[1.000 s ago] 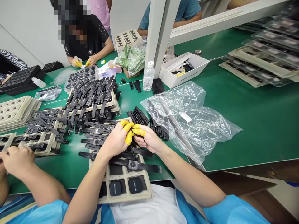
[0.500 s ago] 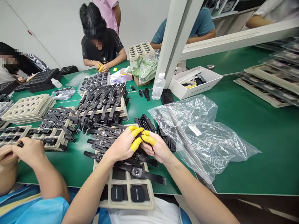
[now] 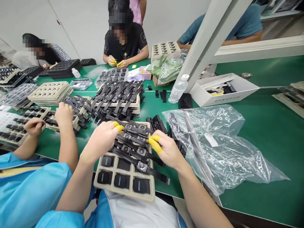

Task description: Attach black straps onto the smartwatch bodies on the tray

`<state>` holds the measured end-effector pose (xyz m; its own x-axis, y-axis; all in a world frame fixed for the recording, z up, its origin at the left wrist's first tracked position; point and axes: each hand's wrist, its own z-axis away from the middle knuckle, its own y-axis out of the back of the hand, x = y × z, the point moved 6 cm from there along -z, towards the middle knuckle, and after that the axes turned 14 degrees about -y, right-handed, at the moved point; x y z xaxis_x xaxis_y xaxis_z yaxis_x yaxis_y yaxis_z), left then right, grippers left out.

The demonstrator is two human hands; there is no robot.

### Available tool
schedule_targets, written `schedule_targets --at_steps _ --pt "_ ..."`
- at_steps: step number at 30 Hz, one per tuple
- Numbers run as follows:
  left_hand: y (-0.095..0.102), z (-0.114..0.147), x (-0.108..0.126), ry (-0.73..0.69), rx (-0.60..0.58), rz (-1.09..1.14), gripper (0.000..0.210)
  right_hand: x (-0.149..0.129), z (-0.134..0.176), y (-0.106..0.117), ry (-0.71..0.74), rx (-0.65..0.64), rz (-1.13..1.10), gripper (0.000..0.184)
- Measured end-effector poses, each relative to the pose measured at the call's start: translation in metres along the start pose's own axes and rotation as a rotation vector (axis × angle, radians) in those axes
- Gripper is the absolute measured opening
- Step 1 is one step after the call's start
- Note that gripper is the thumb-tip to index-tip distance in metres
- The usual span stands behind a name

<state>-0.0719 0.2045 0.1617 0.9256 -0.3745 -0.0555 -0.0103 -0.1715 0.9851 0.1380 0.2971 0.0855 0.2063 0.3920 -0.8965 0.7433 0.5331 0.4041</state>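
Observation:
My left hand, with yellow finger cots, is closed at the left strap of a black smartwatch. My right hand, also in yellow cots, pinches the right strap end of what looks like the same watch. That watch lies face down over a beige moulded tray, among several other strapped watches. My fingers partly hide the strap ends. Nearer to me in the tray, several black square watch bodies without straps sit in compartments. One pocket there holds no watch body.
Black straps lie right of the tray, beside a clear plastic bag. Behind them stand a water bottle and a white box. Stacked watches are beyond the tray. A co-worker's arms are close on the left.
My hands have moved apart from their joined position, bringing the watch down stretched across the tray. The view has shifted left. The neighbour's hand has moved up to the stacked watches.

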Motion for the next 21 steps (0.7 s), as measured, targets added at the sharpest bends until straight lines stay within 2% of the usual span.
schedule_targets --at_steps 2,6,11,15,18,21 --pt "-0.014 0.02 -0.003 0.067 -0.063 0.05 0.03 -0.004 0.005 -0.004 0.016 -0.011 0.114 0.033" --pt "-0.018 0.052 0.006 0.101 -0.004 0.309 0.022 -0.015 0.029 -0.015 0.044 -0.084 0.33 0.032" --pt "-0.018 0.081 0.023 0.023 -0.125 0.405 0.031 -0.029 0.071 -0.037 0.173 -0.165 0.505 0.028" --pt "-0.043 0.087 0.026 -0.022 -0.189 0.41 0.032 -0.028 0.088 -0.057 0.254 -0.188 0.682 0.029" --pt "-0.061 0.084 0.024 -0.038 -0.149 0.39 0.027 -0.026 0.09 -0.062 0.231 -0.191 0.738 0.03" --pt "-0.066 0.084 0.024 -0.017 -0.03 0.323 0.022 -0.029 0.088 -0.056 0.207 -0.21 0.735 0.026"
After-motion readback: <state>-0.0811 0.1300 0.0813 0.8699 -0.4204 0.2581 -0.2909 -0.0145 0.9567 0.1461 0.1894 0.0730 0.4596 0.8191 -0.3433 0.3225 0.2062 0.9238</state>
